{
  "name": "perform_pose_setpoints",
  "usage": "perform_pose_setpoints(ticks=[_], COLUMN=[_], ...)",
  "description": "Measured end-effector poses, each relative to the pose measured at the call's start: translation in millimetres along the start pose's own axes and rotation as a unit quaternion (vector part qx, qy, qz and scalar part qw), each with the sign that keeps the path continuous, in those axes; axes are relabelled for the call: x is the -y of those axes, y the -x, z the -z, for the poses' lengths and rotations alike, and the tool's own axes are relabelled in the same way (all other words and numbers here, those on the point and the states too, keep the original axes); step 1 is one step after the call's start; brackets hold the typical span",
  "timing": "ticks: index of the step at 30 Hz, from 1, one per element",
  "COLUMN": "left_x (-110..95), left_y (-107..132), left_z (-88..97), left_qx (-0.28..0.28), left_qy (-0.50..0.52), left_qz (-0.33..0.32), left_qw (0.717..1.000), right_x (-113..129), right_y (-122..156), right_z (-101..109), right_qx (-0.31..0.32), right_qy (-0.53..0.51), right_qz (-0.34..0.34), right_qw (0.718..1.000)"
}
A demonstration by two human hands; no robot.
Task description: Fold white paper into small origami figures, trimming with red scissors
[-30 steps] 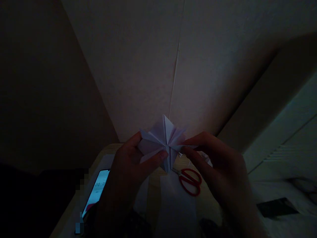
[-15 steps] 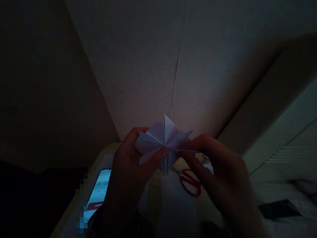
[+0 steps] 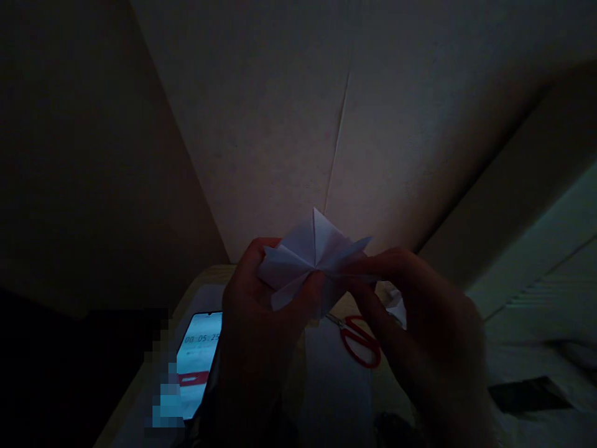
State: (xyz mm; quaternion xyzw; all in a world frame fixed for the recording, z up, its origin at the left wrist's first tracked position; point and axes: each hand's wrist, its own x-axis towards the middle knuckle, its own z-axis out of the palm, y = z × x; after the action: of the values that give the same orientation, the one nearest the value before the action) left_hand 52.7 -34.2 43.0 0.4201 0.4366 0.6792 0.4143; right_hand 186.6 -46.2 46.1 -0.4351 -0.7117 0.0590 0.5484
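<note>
A white folded paper piece (image 3: 313, 254) with several pointed flaps is held up in front of the wall, above a small table. My left hand (image 3: 261, 323) pinches its left side, thumb on the front and fingers behind. From the right, my right hand (image 3: 420, 336) pinches the right flap between thumb and forefinger. The room is very dim.
Red-handled scissors (image 3: 359, 342) lie on the small wooden table (image 3: 205, 280) under my right hand. A lit phone (image 3: 198, 367) showing a timer lies at the table's left. A flat white sheet (image 3: 336, 379) lies below the hands. Crumpled white paper (image 3: 396, 305) sits behind my right hand.
The paper piece and both hands have shifted slightly right and up in view. The left thumb has slid toward the paper's centre; the flaps have spread a little wider.
</note>
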Motion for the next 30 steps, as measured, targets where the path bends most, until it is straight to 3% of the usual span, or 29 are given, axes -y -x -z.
perform_pose_setpoints(ticks=[11,18,25,30], left_x=[-5.9,-14.1,-8.5,-7.9], left_y=[8.6,11.1,6.7,5.8], left_z=[-12.2,-15.4,-10.5,-7.5], left_qx=[-0.045,-0.047,-0.012,-0.01], left_qy=[0.031,0.058,0.056,0.041], left_qz=[-0.032,0.003,0.02,0.035], left_qw=[0.998,0.997,0.998,0.998], right_x=[1.0,0.1,-8.9,-7.1], right_y=[-1.1,2.0,2.5,3.2], right_z=[-9.4,-12.3,-3.4,-0.1], right_qx=[-0.054,-0.092,-0.06,-0.039], right_qy=[0.045,0.104,0.117,0.12], right_qz=[0.067,0.114,0.191,0.161], right_qw=[0.995,0.984,0.973,0.979])
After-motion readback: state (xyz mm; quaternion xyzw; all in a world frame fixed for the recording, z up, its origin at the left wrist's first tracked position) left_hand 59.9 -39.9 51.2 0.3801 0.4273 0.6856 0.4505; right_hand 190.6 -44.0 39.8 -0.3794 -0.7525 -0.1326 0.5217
